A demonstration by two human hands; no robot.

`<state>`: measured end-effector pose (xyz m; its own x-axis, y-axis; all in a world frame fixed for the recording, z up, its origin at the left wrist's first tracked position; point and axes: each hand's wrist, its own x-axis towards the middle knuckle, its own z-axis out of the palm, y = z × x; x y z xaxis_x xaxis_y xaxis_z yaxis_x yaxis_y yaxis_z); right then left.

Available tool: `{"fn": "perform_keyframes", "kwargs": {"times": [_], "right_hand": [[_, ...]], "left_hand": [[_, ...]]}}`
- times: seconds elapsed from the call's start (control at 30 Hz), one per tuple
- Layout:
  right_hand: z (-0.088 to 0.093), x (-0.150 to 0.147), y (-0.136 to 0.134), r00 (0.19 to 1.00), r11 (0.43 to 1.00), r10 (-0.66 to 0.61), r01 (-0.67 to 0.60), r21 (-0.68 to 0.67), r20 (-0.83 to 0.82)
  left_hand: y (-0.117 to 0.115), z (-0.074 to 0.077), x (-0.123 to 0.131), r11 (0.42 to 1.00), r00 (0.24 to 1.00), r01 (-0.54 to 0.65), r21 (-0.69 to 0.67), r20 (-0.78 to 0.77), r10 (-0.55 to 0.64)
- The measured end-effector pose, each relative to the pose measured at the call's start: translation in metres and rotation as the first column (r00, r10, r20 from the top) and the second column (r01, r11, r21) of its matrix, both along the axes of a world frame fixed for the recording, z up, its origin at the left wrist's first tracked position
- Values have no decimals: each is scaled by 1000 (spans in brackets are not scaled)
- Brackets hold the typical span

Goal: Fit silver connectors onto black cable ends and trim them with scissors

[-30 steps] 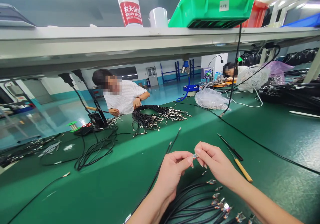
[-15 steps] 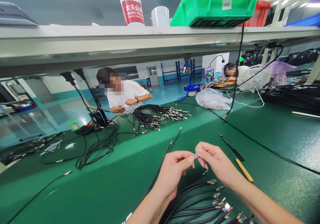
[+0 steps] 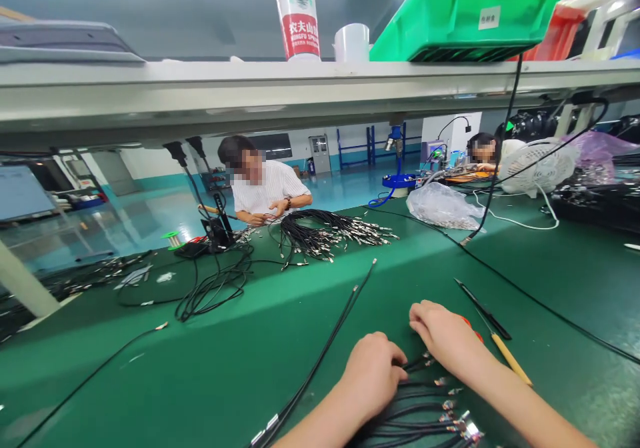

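Note:
My left hand (image 3: pixel 376 371) is low over a bundle of black cables (image 3: pixel 417 411), its fingers curled round a black cable (image 3: pixel 416 364) in that bundle. Bare wire ends and metal connectors (image 3: pixel 469 427) point to the right there. Up and to the right of it, my right hand (image 3: pixel 440 333) has its fingers curled together over the green mat. Whatever they may hold is hidden. Red handles (image 3: pixel 477 331) of a tool show partly behind this hand. Beside it lie a black pen-like tool (image 3: pixel 484 309) and a thin tool with a yellow handle (image 3: pixel 511 360).
Two long black cables (image 3: pixel 325 348) lie left of my hands. A cable pile (image 3: pixel 330 231) sits before a person (image 3: pixel 270 188) opposite. A plastic bag (image 3: pixel 443 206) and a fan (image 3: pixel 533 165) stand farther right. Overhead, a shelf (image 3: pixel 250 91) carries a green bin (image 3: pixel 480 18).
My hands were together at a small metal connector and have parted. My left hand has dropped to the cable bundle; my right hand is farther right in view. The view has turned left.

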<state>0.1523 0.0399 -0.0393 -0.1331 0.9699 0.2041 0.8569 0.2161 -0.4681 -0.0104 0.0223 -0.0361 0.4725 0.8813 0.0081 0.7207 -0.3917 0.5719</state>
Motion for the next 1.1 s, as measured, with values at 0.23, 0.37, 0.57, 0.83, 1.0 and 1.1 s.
{"fn": "perform_keyframes", "kwargs": {"times": [0.23,0.37,0.57,0.83,1.0,1.1], "right_hand": [[-7,-4,-21,925,908,355,-376,-185,-140],[3,-1,-29,908,842,388,-418,-340,-157],[4,-3,-16,946,925,295,-318,-206,-135],[11,1,11,734,996,34,-78,-35,-679],[27,5,1,607,989,57,-145,-40,-793],[37,6,-10,571,975,124,-222,-7,-811]], "left_hand": [[35,16,-31,915,932,-339,220,-56,359],[55,3,-49,865,870,-464,192,-86,486],[65,-10,-54,850,855,-518,94,43,516],[37,20,-18,947,897,-221,-232,332,291],[9,32,6,930,732,5,-367,635,247],[0,38,11,959,668,-71,-273,701,250]]}}
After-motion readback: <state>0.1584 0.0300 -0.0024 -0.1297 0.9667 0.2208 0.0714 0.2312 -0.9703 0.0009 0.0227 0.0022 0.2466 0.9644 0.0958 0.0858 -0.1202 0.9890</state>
